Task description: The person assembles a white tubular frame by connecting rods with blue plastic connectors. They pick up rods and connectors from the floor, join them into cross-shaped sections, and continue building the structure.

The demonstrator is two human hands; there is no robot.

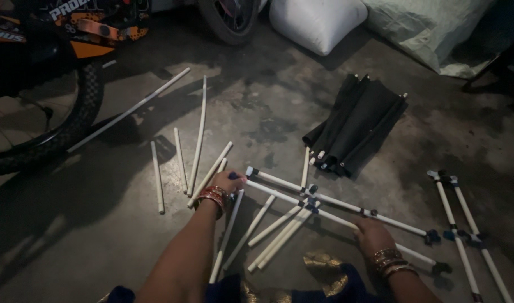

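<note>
A: Rods (335,209) first: where do they lie, and what do the hands do with them?

B: Two long white rods with dark joints lie side by side on the floor (100,224), running from upper left to lower right in front of the person. The left hand (227,182) sits at their upper-left end, fingers curled down over the tip of the nearer rod. The right hand (372,233) presses on the same rod further along, fingers bent over it. Both wrists carry bangles.

A: A firm grip, then?

B: The left hand is closed on the rod's end. For the right I cannot tell whether it clasps the rod or only rests on it.

A: What lies around them?

B: Under the two rods a bundle of shorter sticks (279,230) fans out toward the person. Left of the left hand, more loose sticks (181,160) lie scattered. Beyond the rods sits a folded black cloth (360,120) with stick ends poking out. At far right, another jointed pair (464,235) lies apart. A bicycle tyre (72,123) fills the upper left, and a white sack (318,22) rests at the top.
</note>
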